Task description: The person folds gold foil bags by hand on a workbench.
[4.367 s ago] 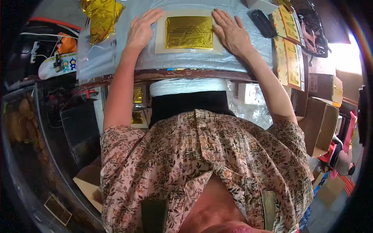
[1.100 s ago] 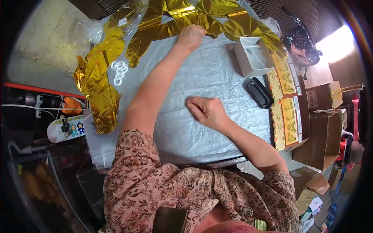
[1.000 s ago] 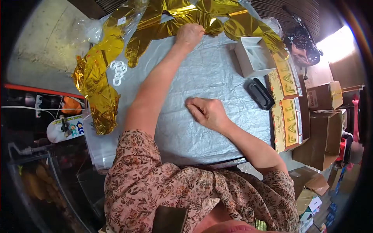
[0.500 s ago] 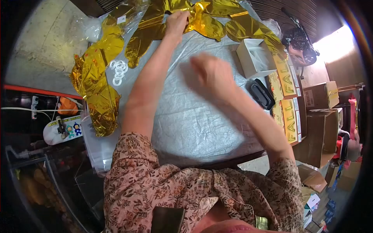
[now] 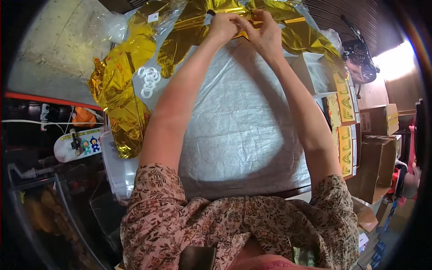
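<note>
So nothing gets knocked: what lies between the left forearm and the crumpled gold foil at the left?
In the head view, white rings lie on the silver cover between crumpled gold foil and left forearm.

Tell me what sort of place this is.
Likely a workshop or packing area: gold foil on a sheet-covered table, packages marked FALL at its right edge, cardboard boxes beyond.

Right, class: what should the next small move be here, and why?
Probably ease the foil nearer: the left hand and right hand are close together at its near edge, and it lies towards the far side of the silver sheet.
</note>
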Demonstrator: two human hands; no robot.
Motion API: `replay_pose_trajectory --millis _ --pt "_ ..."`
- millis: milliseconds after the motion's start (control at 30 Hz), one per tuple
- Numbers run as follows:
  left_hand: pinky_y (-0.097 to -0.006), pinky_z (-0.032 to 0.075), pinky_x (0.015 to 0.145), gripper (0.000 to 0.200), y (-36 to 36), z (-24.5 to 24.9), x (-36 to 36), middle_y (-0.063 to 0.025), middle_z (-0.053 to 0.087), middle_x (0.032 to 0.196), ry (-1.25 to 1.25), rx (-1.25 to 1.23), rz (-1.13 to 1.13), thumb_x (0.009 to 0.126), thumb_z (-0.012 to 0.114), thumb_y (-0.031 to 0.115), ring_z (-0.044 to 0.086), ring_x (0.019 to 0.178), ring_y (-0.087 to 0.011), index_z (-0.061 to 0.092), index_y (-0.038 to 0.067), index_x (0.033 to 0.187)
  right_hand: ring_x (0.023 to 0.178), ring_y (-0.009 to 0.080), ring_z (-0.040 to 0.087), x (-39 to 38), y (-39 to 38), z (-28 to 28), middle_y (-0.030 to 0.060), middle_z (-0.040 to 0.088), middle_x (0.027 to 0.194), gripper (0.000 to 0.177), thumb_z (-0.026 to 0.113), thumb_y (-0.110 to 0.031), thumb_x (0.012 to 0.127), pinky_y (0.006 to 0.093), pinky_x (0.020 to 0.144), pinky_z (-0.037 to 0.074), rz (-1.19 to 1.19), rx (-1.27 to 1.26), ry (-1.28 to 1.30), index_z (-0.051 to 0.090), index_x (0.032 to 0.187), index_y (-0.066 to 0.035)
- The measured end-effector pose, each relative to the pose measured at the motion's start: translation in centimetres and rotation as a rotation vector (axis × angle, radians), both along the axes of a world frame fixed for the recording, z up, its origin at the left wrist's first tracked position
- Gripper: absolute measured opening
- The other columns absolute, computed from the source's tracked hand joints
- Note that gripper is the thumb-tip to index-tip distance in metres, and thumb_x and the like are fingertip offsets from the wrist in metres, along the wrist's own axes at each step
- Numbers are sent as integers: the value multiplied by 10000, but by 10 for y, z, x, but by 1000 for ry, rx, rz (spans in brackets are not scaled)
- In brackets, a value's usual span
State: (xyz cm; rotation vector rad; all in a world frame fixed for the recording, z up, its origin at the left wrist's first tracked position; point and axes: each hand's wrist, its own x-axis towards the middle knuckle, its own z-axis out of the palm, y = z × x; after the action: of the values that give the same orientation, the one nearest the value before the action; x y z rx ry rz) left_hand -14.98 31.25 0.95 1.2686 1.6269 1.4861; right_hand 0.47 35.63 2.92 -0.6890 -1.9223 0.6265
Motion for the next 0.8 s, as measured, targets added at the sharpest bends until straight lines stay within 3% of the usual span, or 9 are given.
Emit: replay_pose_trajectory --millis 67,133,167,267,333,567,700,733,800 --pt "-257 535 703 180 5 -10 10 -35 753 845 167 26 90 844 793 123 676 765 -109 794 -9 966 867 286 734 0 13 -2 199 760 987 567 843 -382 841 390 800 571 -53 7 21 681 1149 65" --pt "-261 537 703 203 0 -8 20 -35 759 854 -118 86 106 838 808 156 681 760 -103 796 -6 959 817 232 730 6 29 -8 156 762 900 427 825 -307 873 344 790 578 -109 -131 -154 718 1065 59" --pt "-261 537 703 203 -1 -6 19 -35 759 854 -120 85 105 838 808 156 681 760 -103 796 -6 959 775 167 713 3 42 -24 97 751 850 283 794 -224 907 300 756 571 18 -312 -19 744 987 42" --pt "-263 547 711 228 -6 3 13 -36 763 853 -26 6 125 832 811 172 685 761 -95 793 -10 967 736 111 677 10 39 -24 52 741 857 234 770 -177 929 263 707 552 133 -516 119 751 1022 37" --pt "-248 536 788 287 -10 10 10 -36 769 989 52 -64 101 871 818 187 681 875 -91 783 -3 1084 717 99 661 2 38 -26 53 741 849 241 771 -176 928 254 688 541 159 -454 144 755 1011 50" --pt "-244 545 783 238 -3 9 11 -37 757 918 61 -98 110 856 840 167 688 848 -112 773 -7 1005 618 104 604 -8 33 -27 81 747 729 254 795 -225 862 321 604 511 56 -419 167 793 888 27" --pt "-309 587 837 341 -2 8 -16 -73 718 1050 -529 61 110 905 797 136 686 977 -160 686 -7 1193 685 84 649 9 45 -26 59 736 755 281 756 -216 932 292 651 528 34 -416 68 770 891 62" --pt "-346 593 879 411 -11 24 -18 -95 693 1109 -504 51 267 928 763 125 664 1078 -177 625 9 1297 670 133 672 14 47 -25 108 741 756 285 743 -207 917 323 656 536 -62 -354 -42 757 876 74" --pt "-410 576 952 488 9 -3 -94 -131 657 1236 -507 168 200 977 708 169 656 1127 -246 540 3 1404 655 181 695 21 49 -25 156 747 758 288 730 -198 902 355 660 544 -164 -291 -152 744 861 87"
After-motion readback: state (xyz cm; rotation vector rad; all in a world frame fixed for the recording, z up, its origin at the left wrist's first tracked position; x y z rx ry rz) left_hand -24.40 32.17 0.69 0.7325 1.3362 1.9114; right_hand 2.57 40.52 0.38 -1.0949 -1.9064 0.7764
